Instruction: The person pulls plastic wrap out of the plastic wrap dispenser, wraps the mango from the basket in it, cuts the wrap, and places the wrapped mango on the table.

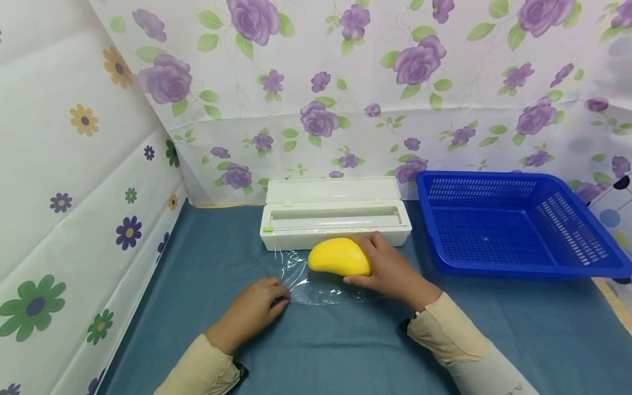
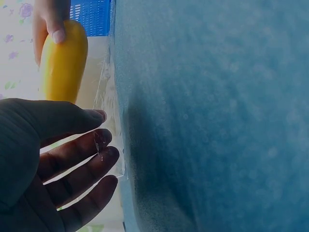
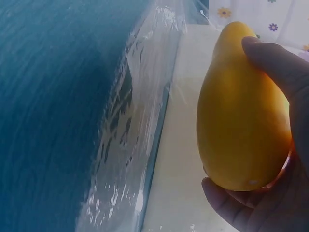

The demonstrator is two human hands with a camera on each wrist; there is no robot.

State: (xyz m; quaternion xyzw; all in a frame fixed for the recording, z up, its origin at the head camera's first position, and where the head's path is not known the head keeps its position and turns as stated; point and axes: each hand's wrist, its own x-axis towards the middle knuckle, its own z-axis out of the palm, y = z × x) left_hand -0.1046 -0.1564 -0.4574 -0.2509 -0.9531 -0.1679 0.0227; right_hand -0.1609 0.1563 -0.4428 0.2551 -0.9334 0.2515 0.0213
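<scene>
My right hand point(image 1: 387, 266) grips a yellow mango point(image 1: 338, 257), fingers on its far side and thumb along the near side. The mango is over a sheet of clear plastic wrap point(image 1: 301, 285) drawn out from a white wrap dispenser box point(image 1: 296, 240). In the right wrist view the mango point(image 3: 241, 116) is beside the wrinkled film point(image 3: 130, 125). My left hand point(image 1: 257, 307) is at the film's near left corner. The left wrist view shows this hand point(image 2: 63, 154) with fingers loosely bent and spread, a wisp of film at the fingertips.
The dispenser's lid point(image 1: 333, 190) stands raised at the back, and a roll point(image 1: 336, 221) lies inside. A blue plastic basket point(image 1: 494, 266) sits at the right. Blue cloth point(image 1: 316, 351) covers the table, and flowered sheets point(image 1: 296, 66) hang behind and at the left.
</scene>
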